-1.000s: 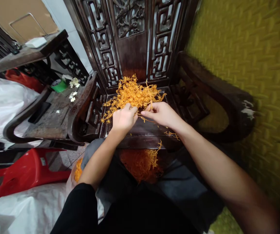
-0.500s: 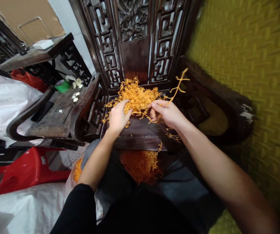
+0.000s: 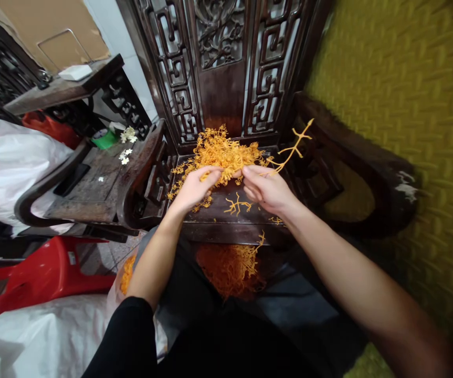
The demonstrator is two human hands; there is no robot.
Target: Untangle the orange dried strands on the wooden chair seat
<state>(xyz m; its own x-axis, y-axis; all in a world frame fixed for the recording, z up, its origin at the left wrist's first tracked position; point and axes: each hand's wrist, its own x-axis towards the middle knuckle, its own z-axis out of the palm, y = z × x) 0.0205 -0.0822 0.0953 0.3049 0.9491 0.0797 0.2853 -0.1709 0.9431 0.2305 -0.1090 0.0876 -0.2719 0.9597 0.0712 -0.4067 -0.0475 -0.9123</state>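
Note:
A heap of curly orange plastic-like pieces [image 3: 230, 152] lies on the dark wooden chair seat [image 3: 214, 212]. At its front left edge, my left hand [image 3: 198, 188] has thumb and fingers pinched near small orange bits; what is between them is too small to make out. My right hand [image 3: 266, 188], at the heap's right front, is closed on an orange branched stem [image 3: 295, 146], which sticks up to the right. The fingertips of both hands are close to each other. Another branched stem [image 3: 237, 205] lies loose on the seat between and below my hands.
A mass of orange stems [image 3: 234, 268] sits below the seat edge, between the legs. Carved chair back [image 3: 222, 94] stands behind the heap, with armrests either side. At left are a red plastic stool [image 3: 53, 273], white sacks [image 3: 13, 168] and a green tape roll [image 3: 105, 138].
A branched stem that was by my right fingers now lies on the seat. My left hand's thumb and fingers have come together, nearer my right hand. The view has shifted slightly.

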